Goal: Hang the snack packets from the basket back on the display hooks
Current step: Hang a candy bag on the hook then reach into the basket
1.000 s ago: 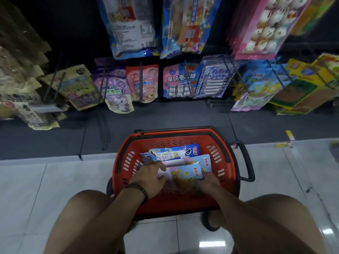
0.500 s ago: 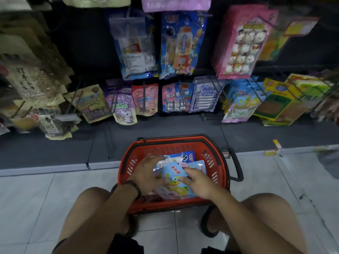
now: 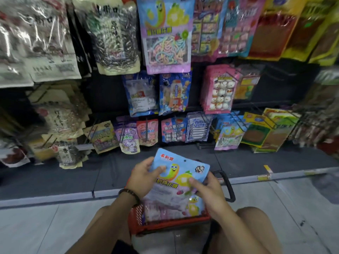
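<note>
A light blue snack packet [image 3: 178,173] with a yellow-green cartoon figure is lifted above the red basket [image 3: 170,225]. My left hand [image 3: 145,176] grips its left edge, thumb on the front. My right hand [image 3: 207,189] pinches its lower right side. More packets [image 3: 165,208] lie in the basket under it, partly hidden. The basket stands on the floor between my knees. Display hooks [image 3: 205,119] on the dark rack ahead carry rows of hanging packets.
A matching large packet [image 3: 165,33] hangs at top centre. Blue packets [image 3: 174,94] and pink ones [image 3: 218,92] hang mid-rack. The bottom row [image 3: 174,131] leans just above a dark base ledge [image 3: 91,173]. The basket's black handle [image 3: 227,186] sticks out right.
Both hands have raised the light blue packet out of the basket, toward the rack. The view has tilted upward, showing higher rows of hooks.
</note>
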Motion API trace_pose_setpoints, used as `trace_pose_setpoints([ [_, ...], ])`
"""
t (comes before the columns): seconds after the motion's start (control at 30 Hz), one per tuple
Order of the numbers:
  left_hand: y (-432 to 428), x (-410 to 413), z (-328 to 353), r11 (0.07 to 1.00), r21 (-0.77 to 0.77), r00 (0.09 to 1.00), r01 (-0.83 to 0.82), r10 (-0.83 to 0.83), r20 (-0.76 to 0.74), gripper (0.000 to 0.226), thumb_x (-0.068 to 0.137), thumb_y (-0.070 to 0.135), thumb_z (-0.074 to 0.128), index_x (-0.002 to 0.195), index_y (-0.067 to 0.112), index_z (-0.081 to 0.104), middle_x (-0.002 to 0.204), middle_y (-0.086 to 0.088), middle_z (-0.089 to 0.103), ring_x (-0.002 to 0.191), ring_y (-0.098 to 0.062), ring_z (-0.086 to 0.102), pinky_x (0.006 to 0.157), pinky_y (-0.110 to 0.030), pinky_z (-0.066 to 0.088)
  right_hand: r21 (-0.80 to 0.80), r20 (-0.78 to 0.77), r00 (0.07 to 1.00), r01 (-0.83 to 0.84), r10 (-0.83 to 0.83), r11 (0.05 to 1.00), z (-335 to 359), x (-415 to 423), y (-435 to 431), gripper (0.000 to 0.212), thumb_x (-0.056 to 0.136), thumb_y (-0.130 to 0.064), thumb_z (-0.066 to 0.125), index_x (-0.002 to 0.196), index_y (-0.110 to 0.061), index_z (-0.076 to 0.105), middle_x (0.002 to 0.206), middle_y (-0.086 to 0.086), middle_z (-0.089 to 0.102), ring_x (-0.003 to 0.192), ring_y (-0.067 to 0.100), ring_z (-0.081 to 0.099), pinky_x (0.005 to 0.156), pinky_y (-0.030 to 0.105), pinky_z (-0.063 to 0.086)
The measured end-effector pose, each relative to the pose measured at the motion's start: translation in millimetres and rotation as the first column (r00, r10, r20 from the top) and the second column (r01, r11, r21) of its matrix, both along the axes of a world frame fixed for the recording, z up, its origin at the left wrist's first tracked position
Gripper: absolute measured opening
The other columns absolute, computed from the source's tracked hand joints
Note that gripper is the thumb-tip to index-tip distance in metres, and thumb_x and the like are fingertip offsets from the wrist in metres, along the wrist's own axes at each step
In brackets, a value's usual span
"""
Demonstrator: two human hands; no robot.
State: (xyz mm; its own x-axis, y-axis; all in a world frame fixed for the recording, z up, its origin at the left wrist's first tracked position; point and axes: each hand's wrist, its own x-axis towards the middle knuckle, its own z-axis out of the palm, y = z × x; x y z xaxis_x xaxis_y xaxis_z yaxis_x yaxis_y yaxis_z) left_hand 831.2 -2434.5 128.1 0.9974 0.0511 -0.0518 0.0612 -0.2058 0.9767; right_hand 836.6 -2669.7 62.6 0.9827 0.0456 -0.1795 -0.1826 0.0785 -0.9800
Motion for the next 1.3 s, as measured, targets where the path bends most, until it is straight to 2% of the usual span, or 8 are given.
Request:
trace_pose_setpoints([
  [0.17, -6, 4, 40, 0.99, -0.112, 0.995, -0.09, 0.095, 0.039, 0.026, 0.097, 0.015, 0.068, 0.122, 0.021, 0.07, 0.114, 0.004, 0.078, 0.103, -0.017, 0.076, 0.092, -0.04, 0.06, 0.044, 0.089, 0.993, -0.087, 0.083, 0.995, 53, 13, 3, 0.025, 0.098, -0.024, 0.074, 0.121, -0.015, 0.075, 0.121, 0.008, 0.079, 0.112, 0.033, 0.075, 0.097, 0.053, 0.059],
  [0.37, -8, 7, 76, 0.991, -0.087, 0.985, -0.097, 0.108, 0.132, 0.028, 0.094, 0.022, 0.073, 0.12, 0.02, 0.063, 0.121, 0.002, 0.075, 0.107, -0.018, 0.074, 0.095, -0.045, 0.06, 0.041, 0.153, 0.987, -0.063, 0.056, 0.997, 106, 36, 3, 0.019, 0.101, -0.012, 0.069, 0.119, -0.01, 0.074, 0.114, 0.009, 0.081, 0.109, 0.037, 0.076, 0.095, 0.055, 0.061],
  [0.5, -16, -2, 81, 0.816, 0.42, 0.886, -0.397, 0.222, 0.407, 0.088, 0.079, 0.037, 0.085, 0.15, 0.023, 0.034, 0.145, 0.006, 0.038, 0.134, -0.015, 0.037, 0.113, -0.04, 0.037, 0.07, 0.159, 0.987, -0.017, 0.006, 0.997, 129, 45, 7, 0.017, 0.101, -0.013, 0.068, 0.117, -0.011, 0.074, 0.112, 0.009, 0.081, 0.106, 0.035, 0.077, 0.092, 0.053, 0.062],
  [0.63, -40, -17, 81, 0.833, 0.486, 0.906, -0.265, 0.042, 0.421, 0.068, 0.075, 0.04, 0.081, 0.132, 0.05, 0.043, 0.128, 0.012, 0.033, 0.126, -0.015, 0.035, 0.112, -0.038, 0.04, 0.061, 0.2, 0.974, 0.101, -0.111, 0.993, 142, 47, 22, 0.01, 0.102, -0.016, 0.069, 0.105, -0.017, 0.078, 0.101, 0.004, 0.082, 0.092, 0.033, 0.077, 0.073, 0.045, 0.064],
  [0.77, -58, -8, 88, 0.923, 0.377, 0.962, -0.073, -0.034, 0.27, 0.079, 0.072, 0.039, 0.077, 0.142, 0.045, 0.04, 0.129, 0.013, 0.041, 0.123, -0.006, 0.044, 0.105, -0.025, 0.04, -0.021, 0.317, 0.947, 0.052, -0.043, 0.998, 158, 38, 46, 0.013, 0.101, -0.024, 0.07, 0.106, -0.016, 0.079, 0.102, 0.002, 0.082, 0.101, 0.025, 0.078, 0.095, 0.051, 0.061],
  [0.93, -53, 4, 110, 0.983, 0.057, 0.94, -0.172, 0.147, 0.307, 0.026, 0.099, 0.02, 0.064, 0.115, 0.041, 0.063, 0.107, 0.016, 0.073, 0.098, 0.006, 0.068, 0.078, -0.012, 0.054, -0.206, 0.371, 0.9, -0.158, 0.227, 0.966, 183, 30, 53, 0.015, 0.103, -0.028, 0.066, 0.101, -0.031, 0.081, 0.106, -0.005, 0.081, 0.104, 0.012, 0.075, 0.098, 0.033, 0.059],
  [1.1, -23, 22, 123, 0.983, -0.038, 0.969, -0.181, 0.185, 0.165, 0.015, 0.099, 0.04, 0.063, 0.101, 0.034, 0.078, 0.098, 0.003, 0.08, 0.097, -0.022, 0.075, 0.093, -0.05, 0.058, -0.309, 0.424, 0.904, 0.085, 0.057, 0.947, 206, 57, 26, 0.014, 0.094, -0.017, 0.077, 0.106, -0.021, 0.071, 0.1, 0.001, 0.074, 0.087, 0.017, 0.072, 0.086, 0.04, 0.061],
  [1.3, -14, 31, 160, 0.966, -0.238, 0.981, -0.099, 0.134, 0.138, 0.027, 0.097, 0.036, 0.069, 0.117, 0.019, 0.075, 0.113, -0.003, 0.078, 0.108, -0.027, 0.074, 0.101, -0.057, 0.054, -0.265, 0.423, 0.906, 0.108, 0.015, 0.958, 239, 86, 9, 0.047, 0.093, -0.031, 0.08, 0.133, -0.04, 0.057, 0.102, 0.006, 0.076, 0.089, 0.018, 0.077, 0.07, 0.029, 0.06],
])
